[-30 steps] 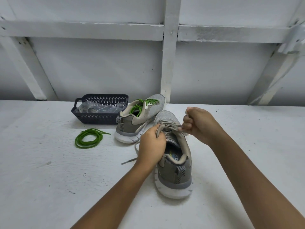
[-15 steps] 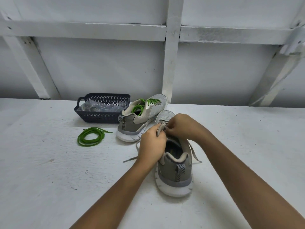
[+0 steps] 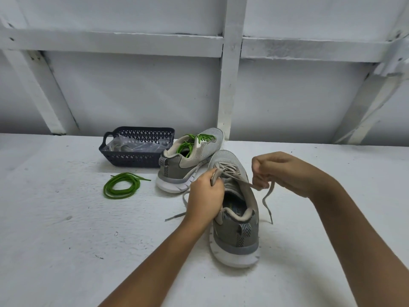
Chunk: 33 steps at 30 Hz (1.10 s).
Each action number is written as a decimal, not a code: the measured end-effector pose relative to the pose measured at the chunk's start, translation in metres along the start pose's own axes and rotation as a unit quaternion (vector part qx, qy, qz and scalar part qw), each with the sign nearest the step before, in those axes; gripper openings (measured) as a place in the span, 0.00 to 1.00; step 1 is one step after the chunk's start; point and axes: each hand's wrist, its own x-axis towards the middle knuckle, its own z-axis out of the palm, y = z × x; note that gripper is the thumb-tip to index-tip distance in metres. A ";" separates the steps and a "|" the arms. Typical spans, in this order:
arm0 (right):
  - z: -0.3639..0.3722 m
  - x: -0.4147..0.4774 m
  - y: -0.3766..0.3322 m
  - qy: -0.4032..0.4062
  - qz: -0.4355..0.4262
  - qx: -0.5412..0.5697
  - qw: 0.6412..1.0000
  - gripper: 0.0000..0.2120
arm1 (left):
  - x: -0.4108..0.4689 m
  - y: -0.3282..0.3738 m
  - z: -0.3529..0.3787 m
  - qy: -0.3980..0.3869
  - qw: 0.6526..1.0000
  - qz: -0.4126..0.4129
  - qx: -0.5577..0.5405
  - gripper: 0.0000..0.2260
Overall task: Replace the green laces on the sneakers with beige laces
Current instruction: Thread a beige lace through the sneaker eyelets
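Observation:
A grey sneaker (image 3: 238,231) stands heel toward me on the white table, partly threaded with a beige lace (image 3: 230,170). My left hand (image 3: 204,197) grips the sneaker's left eyelet flap. To the right of the shoe, my right hand (image 3: 276,171) pinches the beige lace and holds it taut; the free end hangs down beside the shoe. The lace's other end trails on the table left of the shoe. Behind stands the second sneaker (image 3: 188,160), laced in green (image 3: 194,140). A removed green lace (image 3: 121,185) lies coiled to the left.
A dark plastic basket (image 3: 137,157) with clear plastic bags inside sits at the back left, touching the second sneaker. A white wall with beams runs close behind the table (image 3: 66,240).
My right hand went in to the eyelets, took the beige lace, then drew it out to the right. My left hand stayed on the sneaker.

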 end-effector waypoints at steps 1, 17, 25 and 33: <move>0.001 0.001 -0.001 -0.004 0.022 -0.043 0.999 0.14 | 0.000 0.000 0.000 0.000 1.000 0.000 -0.001 0.10; 0.035 0.033 0.023 0.126 0.034 -0.318 0.939 0.06 | 0.003 -0.003 0.002 -0.009 1.000 0.005 -0.002 0.10; 0.030 0.005 0.018 0.018 0.060 -0.278 0.958 0.08 | 0.007 -0.004 0.002 -0.027 0.999 0.001 0.018 0.15; 0.026 0.004 0.017 0.019 0.054 -0.240 0.969 0.08 | 0.010 -0.006 0.003 -0.032 0.999 0.006 0.024 0.14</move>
